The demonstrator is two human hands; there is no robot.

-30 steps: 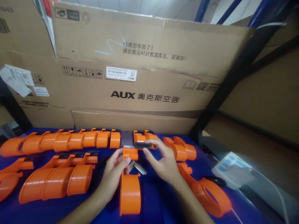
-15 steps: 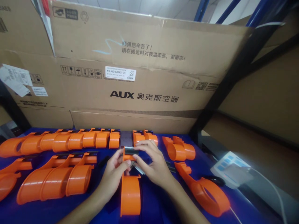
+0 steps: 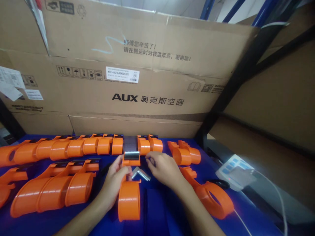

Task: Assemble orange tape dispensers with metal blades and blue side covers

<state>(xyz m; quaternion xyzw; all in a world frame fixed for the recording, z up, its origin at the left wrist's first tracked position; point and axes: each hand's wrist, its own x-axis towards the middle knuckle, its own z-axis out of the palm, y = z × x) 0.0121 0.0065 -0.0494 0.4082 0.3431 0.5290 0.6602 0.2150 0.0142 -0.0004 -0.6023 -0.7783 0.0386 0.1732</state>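
My left hand (image 3: 115, 178) is closed round the neck of an orange tape dispenser (image 3: 129, 200), its round hub hanging low toward me. At the dispenser's top end sit a black strip and a toothed metal blade (image 3: 132, 152). Just right of that end is my right hand (image 3: 163, 167), apart from the dispenser, with fingers curled together; whatever they hold, if anything, is hidden. Between the hands, loose shiny metal blades (image 3: 143, 174) lie on the blue surface.
Rows of orange tape dispensers (image 3: 92, 146) line the back and left. More lie right, including a single dispenser (image 3: 216, 200). A white device with a cable (image 3: 235, 172) stands farther right. Behind rises a large cardboard box (image 3: 147, 82), beside a dark rack post (image 3: 228, 88).
My right hand has let go of the dispenser's top end and drawn a little to the right, its fingers curling. My left hand still holds the dispenser. The view has shifted slightly.
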